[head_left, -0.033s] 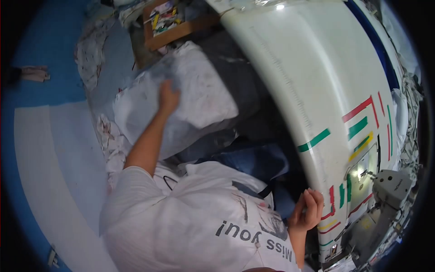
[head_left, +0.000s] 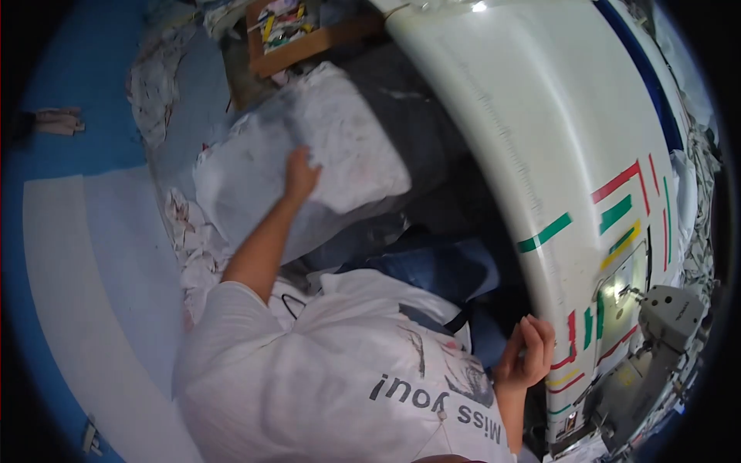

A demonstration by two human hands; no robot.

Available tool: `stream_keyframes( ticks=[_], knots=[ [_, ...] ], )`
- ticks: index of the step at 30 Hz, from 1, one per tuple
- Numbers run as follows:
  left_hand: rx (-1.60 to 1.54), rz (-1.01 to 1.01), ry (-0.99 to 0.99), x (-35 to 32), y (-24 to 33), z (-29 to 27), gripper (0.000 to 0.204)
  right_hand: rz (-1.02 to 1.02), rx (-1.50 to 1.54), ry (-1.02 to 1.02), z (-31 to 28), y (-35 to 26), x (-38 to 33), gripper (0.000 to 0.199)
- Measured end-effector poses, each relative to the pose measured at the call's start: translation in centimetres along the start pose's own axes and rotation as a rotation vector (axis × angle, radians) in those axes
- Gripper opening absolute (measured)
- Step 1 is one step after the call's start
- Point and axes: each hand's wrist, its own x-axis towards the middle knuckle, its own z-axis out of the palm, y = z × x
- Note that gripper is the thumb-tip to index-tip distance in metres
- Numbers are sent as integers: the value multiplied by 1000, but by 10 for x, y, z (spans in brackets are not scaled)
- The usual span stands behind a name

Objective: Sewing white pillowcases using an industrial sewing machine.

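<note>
My left hand [head_left: 301, 176] reaches out over a large white bundle [head_left: 351, 147], cloth-like with a plastic sheen along its left side. Its fingers are somewhat apart and slightly blurred, with nothing seen in them. Whether the hand touches the bundle or hovers just over it, I cannot tell. At the front edge of a white sewing table [head_left: 509, 100], my right hand [head_left: 531, 351] is loosely closed, fingers curled in, and no object shows in it. Close to its right sits a sewing machine [head_left: 670, 316] with its lamp lit over a metal plate.
Red, green and yellow tape strips [head_left: 617, 216] mark the tabletop. Beyond the bundle stands a wooden tray [head_left: 309, 54] of small coloured items. Crumpled white fabric [head_left: 193, 239] lies at the left, beside a pale panel [head_left: 93, 285] on the blue floor [head_left: 85, 154]. A dark gap separates bundle and table.
My left hand has shifted a little to the right and nearer over the bundle. The right hand holds nearly the same pose at the table edge. The whole view has shifted slightly.
</note>
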Motion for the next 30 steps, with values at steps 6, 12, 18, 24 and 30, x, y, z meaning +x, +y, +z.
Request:
stream_keyframes(
  ticks=[6, 12, 18, 24, 30],
  knots=[
    [73, 44, -8, -86, 35, 75, 60, 52, 30, -95, 29, -35, -28, 22],
    [-31, 112, -468, -9, -12, 90, 20, 120, 69, -157, 50, -63, -52, 25],
    [-116, 369, -789, -3, -4, 16, 14, 163, 77, -150, 63, -67, -39, 24],
    [205, 529, -1436, -125, -20, -52, 21, 192, 98, -205, 68, -55, -21, 24],
    [-72, 150, -1170, -81, -8, -13, 19, 205, 126, -280, 77, -46, -9, 22]
  ],
)
